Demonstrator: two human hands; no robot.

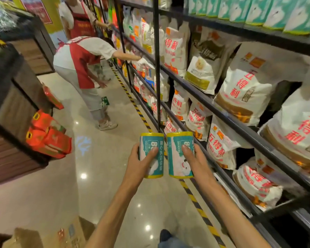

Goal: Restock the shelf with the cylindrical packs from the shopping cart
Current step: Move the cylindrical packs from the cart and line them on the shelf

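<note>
Ahead, workers (pixel 82 68) beside shelf (pixel 222 111).

two teal cylindrical packs (pixel 151 154) upright, side by side

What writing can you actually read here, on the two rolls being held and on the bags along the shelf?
"五得利": in red on the white bags on the shelf, repeated on many.
"得利": partial, on a farther bag.
"B": large letter, cut off by the fingers, on the left pack in the left hand and on the right pack in the right hand.
Small print on both packs, the red boxes and the cardboard box: too blurred to read.
</note>
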